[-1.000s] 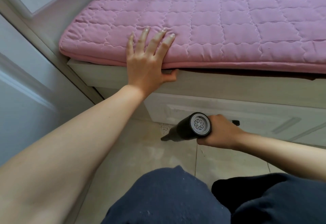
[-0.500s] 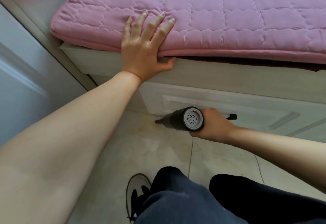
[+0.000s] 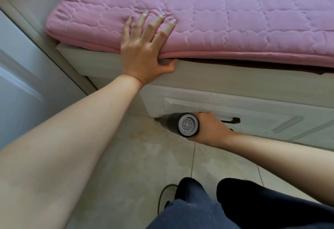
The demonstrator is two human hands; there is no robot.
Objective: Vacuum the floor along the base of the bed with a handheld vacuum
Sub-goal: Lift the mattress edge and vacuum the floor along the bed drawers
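1. Handheld vacuum is low over the floor, right at the base of the bed, in front of the white drawer panel.
2. Long axis runs roughly parallel to the bed front. Nozzle tip points left, toward the left corner of the panel where it meets the floor; grey vented rear cap faces the camera.
3. Right hand has its grip wrapped around the vacuum body, fingers curled behind it.
4. Left hand is not gripping: fingers spread flat on the pink quilted mattress pad, thumb tucked under the pad's edge against the bed frame.
5. A dark drawer handle sits just behind the right hand, partly hidden by it.
6. Pale tiles show a yellowish stain and fine specks near the nozzle.
7. Left of the bed: a white door or wall panel, closing off that corner.
8. Bottom of view: the person's knees in dark trousers, shoe edge on the floor.
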